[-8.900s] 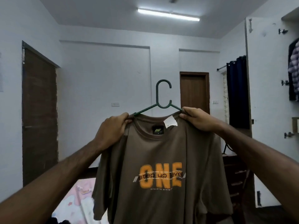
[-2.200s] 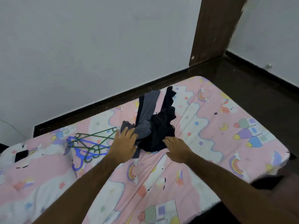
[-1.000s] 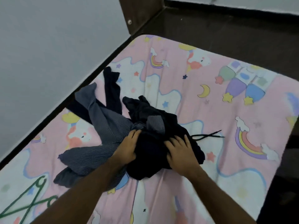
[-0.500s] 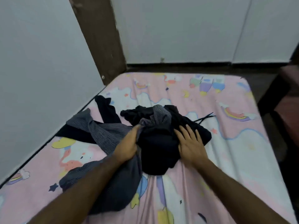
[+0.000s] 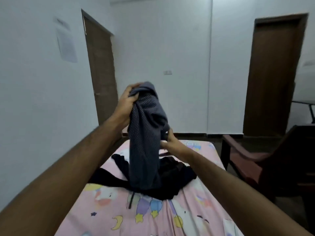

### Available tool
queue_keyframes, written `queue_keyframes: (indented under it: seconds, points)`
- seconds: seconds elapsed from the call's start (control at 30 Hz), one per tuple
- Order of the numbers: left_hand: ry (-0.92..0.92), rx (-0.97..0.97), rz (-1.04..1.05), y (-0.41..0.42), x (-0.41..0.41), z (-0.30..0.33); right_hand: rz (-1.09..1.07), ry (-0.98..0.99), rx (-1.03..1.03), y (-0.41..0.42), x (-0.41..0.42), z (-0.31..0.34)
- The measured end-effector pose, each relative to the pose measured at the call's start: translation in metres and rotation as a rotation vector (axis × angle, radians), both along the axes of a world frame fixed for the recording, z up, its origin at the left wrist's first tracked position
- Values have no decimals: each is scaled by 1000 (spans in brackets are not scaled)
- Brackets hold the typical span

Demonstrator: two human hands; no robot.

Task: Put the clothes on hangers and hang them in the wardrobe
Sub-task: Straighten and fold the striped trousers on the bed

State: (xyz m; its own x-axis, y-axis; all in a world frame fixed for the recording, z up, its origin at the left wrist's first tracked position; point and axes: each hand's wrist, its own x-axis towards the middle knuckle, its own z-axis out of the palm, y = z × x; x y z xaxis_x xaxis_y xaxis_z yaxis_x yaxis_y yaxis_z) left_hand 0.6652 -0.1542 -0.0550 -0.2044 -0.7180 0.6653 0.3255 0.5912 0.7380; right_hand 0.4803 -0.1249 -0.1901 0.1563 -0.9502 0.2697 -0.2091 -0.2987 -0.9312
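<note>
Beside bed (image 5: 196, 223), brown chair (image 5: 247, 155)

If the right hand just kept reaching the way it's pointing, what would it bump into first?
The striped grey garment: the right hand already touches its edge, fingers aimed up and leftward into the hanging cloth. Whether they actually grip it is unclear.

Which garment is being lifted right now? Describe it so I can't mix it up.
Above the pink cartoon-print bed, the left hand grips a bunched garment; the right hand holds its side. It is grey-blue with fine pale stripes, unlike the plain black clothes beneath.
</note>
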Motion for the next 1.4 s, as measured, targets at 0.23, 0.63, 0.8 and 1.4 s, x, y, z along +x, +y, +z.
queue_keyframes:
  seconds: [0.23,0.63,0.8,1.4]
  points:
    - [28,-43,-35,32,-35,39,-183,-217,-166,53,-19,83]
    - [-1335,17,458,-46,-83,-206,-454,294,283,45,-171,-69]
    - [-1623,-221,66,-32,-106,-327,-146,705,531,72,-186,-218]
    - [-1105,-431,66,-14,-208,-369,-241,-459,386,39,-222,-237]
